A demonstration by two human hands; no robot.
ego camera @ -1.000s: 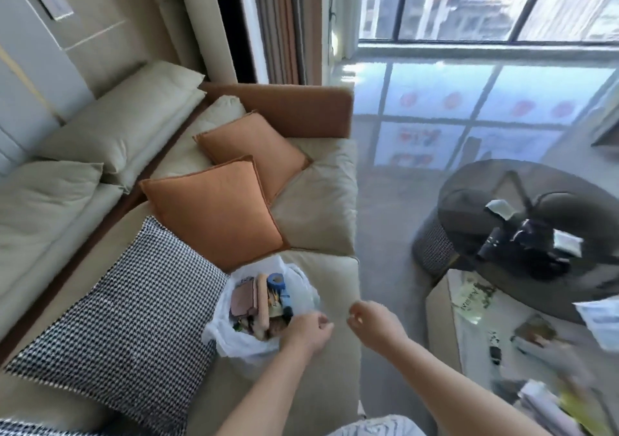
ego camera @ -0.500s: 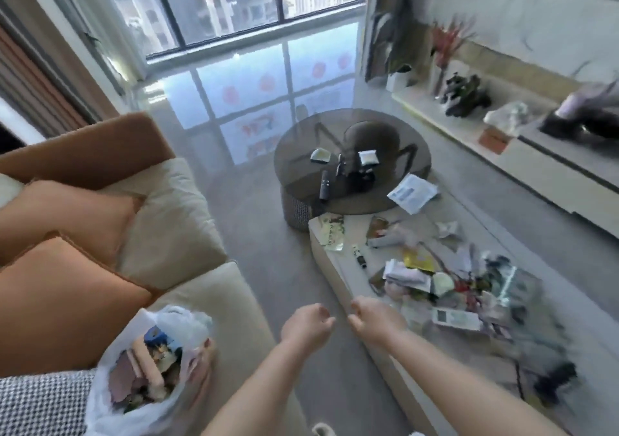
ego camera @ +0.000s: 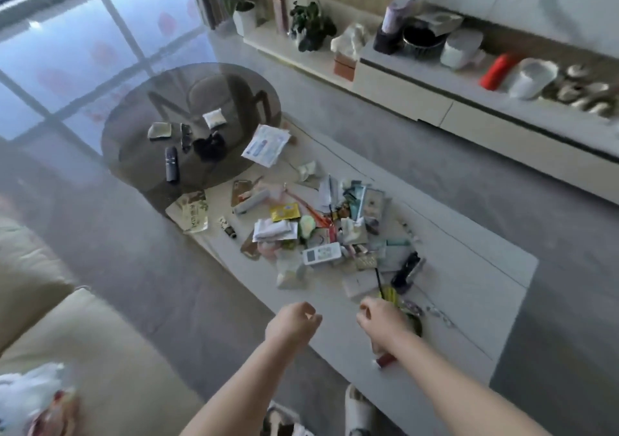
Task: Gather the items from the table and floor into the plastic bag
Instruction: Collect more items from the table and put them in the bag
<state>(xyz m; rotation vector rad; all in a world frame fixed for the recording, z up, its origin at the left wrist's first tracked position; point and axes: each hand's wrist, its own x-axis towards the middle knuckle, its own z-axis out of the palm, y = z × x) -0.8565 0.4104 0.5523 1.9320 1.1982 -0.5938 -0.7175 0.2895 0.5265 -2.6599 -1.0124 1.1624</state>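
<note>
One plastic bag point(ego camera: 26, 398), white, sat on the beige sofa point(ego camera: 110, 352) at lower left, mostly cut off by the frame edge, contents blurred. One low white coffee table point(ego camera: 469, 268) stood in front of the sofa, carrying a loose pile of small items, too many and too jumbled to count. Countable in the pile: one white remote point(ego camera: 321, 254), one yellow sachet point(ego camera: 284, 212), one white packet stack point(ego camera: 274, 229), one black clip-like object point(ego camera: 407, 270), one flat white paper packet point(ego camera: 266, 145) at the far end. One round smoked-glass table point(ego camera: 140, 154) overlapped the far end of the coffee table, holding one black remote point(ego camera: 171, 163) and about four other small things. Two hands were in view, both bare, forearms reaching forward. Left hand point(ego camera: 293, 325) hovered over the near edge of the coffee table, fingers loosely curled, holding nothing. Right hand point(ego camera: 385, 318) hovered just beside it, apart from it, fingers curled above the table near a yellow item; whether it gripped anything could not be told. One long white cabinet point(ego camera: 418, 100) lined the far wall.
</note>
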